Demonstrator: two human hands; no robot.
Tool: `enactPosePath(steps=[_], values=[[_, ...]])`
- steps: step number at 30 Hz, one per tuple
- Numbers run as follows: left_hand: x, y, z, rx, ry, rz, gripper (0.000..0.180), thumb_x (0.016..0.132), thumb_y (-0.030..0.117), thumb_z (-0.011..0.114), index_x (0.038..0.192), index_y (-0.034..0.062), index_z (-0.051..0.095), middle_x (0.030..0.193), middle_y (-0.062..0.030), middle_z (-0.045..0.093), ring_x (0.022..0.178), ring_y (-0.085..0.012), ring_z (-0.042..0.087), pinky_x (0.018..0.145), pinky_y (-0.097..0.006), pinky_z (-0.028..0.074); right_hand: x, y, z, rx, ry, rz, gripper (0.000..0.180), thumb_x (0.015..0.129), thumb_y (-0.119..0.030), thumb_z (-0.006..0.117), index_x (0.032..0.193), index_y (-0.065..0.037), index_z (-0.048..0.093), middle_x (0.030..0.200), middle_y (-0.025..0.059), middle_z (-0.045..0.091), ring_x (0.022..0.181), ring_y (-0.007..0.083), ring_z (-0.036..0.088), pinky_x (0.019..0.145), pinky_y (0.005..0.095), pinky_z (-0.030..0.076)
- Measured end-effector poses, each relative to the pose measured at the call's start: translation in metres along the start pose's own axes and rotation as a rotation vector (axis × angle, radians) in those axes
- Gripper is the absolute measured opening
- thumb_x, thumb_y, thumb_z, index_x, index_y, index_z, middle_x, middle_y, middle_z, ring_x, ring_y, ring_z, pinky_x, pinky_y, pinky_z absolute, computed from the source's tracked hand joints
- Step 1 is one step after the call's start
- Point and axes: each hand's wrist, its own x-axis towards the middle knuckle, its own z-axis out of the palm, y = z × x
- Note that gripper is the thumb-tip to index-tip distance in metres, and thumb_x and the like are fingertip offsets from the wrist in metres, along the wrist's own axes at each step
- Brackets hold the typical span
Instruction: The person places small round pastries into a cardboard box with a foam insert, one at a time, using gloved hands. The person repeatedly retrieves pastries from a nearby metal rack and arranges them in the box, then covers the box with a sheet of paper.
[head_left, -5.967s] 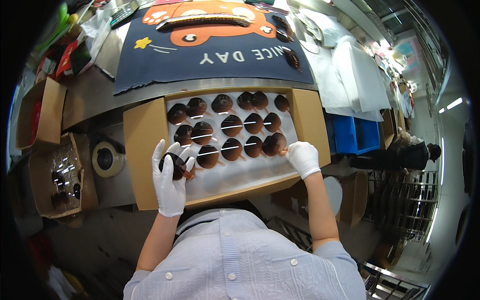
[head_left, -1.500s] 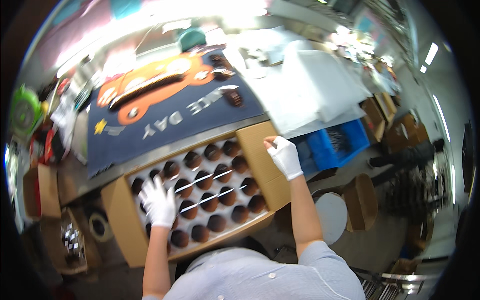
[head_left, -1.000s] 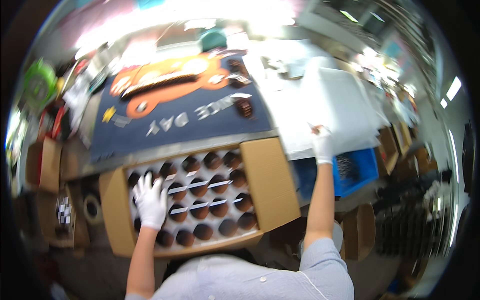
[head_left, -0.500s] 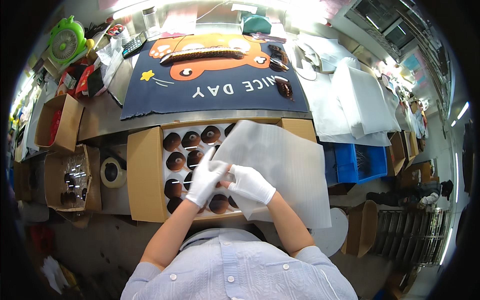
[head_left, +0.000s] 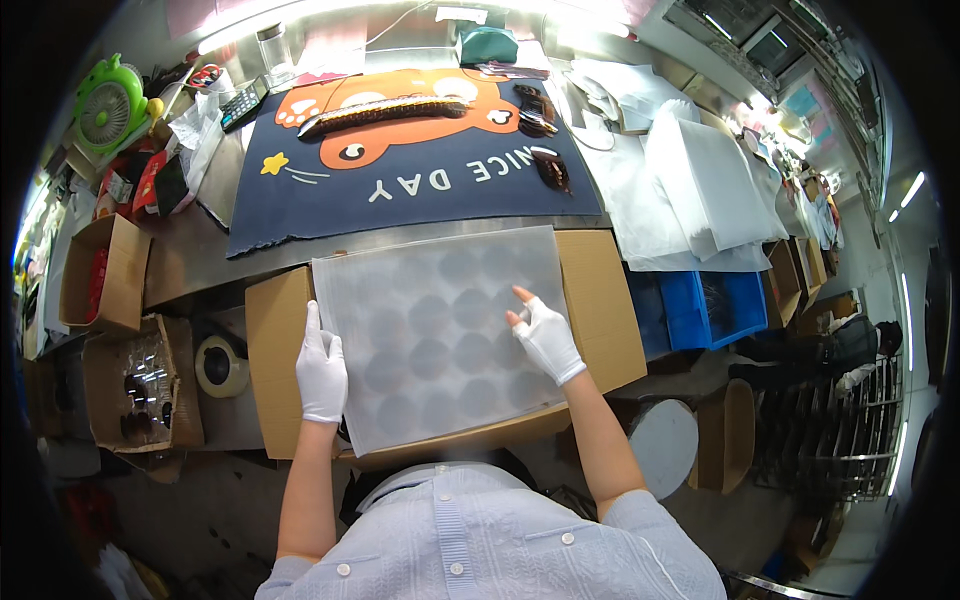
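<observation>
A translucent white foam sheet (head_left: pixel 440 330) lies flat over the open cardboard box (head_left: pixel 605 310), and dark round pieces show faintly through it. My left hand (head_left: pixel 321 366), in a white glove, rests flat on the sheet's left edge. My right hand (head_left: pixel 543 333), also gloved, presses on the sheet's right part with fingers spread. Neither hand grips anything.
A dark blue mat with an orange cartoon figure (head_left: pixel 410 160) lies behind the box. A stack of white foam sheets (head_left: pixel 700 190) sits at the right above blue bins (head_left: pixel 700 305). A tape roll (head_left: pixel 220 365) and small cardboard boxes (head_left: pixel 100 275) stand at the left.
My right hand reached to the stack at the right and brought a foam sheet over the box. The sheet, held up half a second ago, now lies flat over the dark pieces.
</observation>
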Motion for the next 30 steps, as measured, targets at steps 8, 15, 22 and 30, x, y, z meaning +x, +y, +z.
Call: enactPosePath(steps=[8, 15, 22, 30], values=[[-0.013, 0.092, 0.001, 0.491, -0.192, 0.394, 0.067, 0.084, 0.032, 0.071, 0.143, 0.0119, 0.049, 0.153, -0.019, 0.034, 0.138, -0.0406, 0.035, 0.114, -0.058, 0.024, 0.067, -0.013, 0.001, 0.18, -0.191, -0.077, 0.055, 0.094, -0.025, 0.065, 0.145, -0.011, 0.047, 0.074, 0.0033, 0.062, 0.069, 0.0132, 0.06, 0.071, 0.0307, 0.05], [-0.013, 0.062, 0.03, 0.509, -0.501, 0.204, 0.071, 0.086, 0.048, 0.065, 0.145, 0.0137, 0.047, 0.155, -0.0203, 0.031, 0.143, -0.0429, 0.026, 0.114, -0.065, 0.015, 0.108, 0.013, -0.01, 0.769, -0.542, 0.222, 0.046, 0.102, -0.031, 0.05, 0.134, 0.002, 0.049, 0.079, 0.0013, 0.061, 0.052, 0.0041, 0.044, 0.046, 0.0204, 0.035], [0.106, 0.062, 0.023, 0.242, -0.107, 0.339, 0.071, 0.091, 0.038, 0.063, 0.149, 0.0059, 0.037, 0.155, -0.0233, 0.03, 0.143, -0.0454, 0.025, 0.117, -0.056, 0.019, 0.22, -0.057, -0.053, 0.591, -0.324, -0.071, 0.038, 0.098, -0.035, 0.057, 0.111, 0.0, 0.061, 0.078, 0.0098, 0.068, 0.058, 0.0103, 0.057, 0.048, 0.0254, 0.043], [0.3, -0.018, 0.057, 0.539, 0.01, 0.09, 0.09, 0.086, 0.05, 0.065, 0.153, 0.0044, 0.026, 0.155, -0.024, 0.029, 0.143, -0.042, 0.028, 0.118, -0.051, 0.02, 0.43, -0.091, -0.029, -0.823, 0.237, -0.66, 0.042, 0.087, -0.005, 0.053, 0.127, -0.012, 0.057, 0.116, 0.0147, 0.065, 0.106, 0.0316, 0.062, 0.093, 0.0451, 0.044]])
